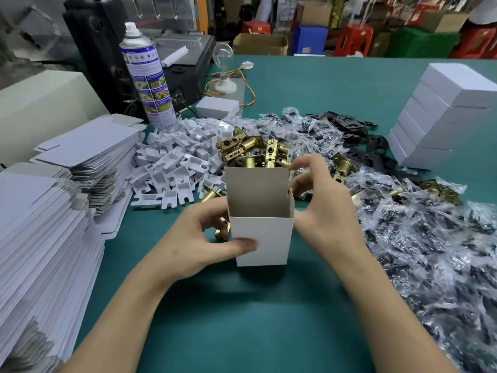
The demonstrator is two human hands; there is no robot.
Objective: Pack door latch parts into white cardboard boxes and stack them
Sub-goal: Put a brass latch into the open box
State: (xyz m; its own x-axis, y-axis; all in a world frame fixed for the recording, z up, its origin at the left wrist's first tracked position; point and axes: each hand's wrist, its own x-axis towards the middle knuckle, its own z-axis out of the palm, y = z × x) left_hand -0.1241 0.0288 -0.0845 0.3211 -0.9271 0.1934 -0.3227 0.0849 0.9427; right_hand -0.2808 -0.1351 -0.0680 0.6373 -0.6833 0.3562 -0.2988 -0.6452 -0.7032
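A green table (242,305) fills the view. Flat blanks (40,224) are piled high at the left, and clear bags (430,251) of dark small parts spread across the right. A stack (441,111) of closed white boxes stands far right. White clips (174,157) and brass latches (250,149) are heaped in the middle. Just near of them an open box (265,238) stands upright with its lid flap raised. The left hand (196,238) grasps its left side, thumb on the front. The right hand (325,208) grasps its right side, fingers curled at the flap's corner. A can (146,76) stands far left.
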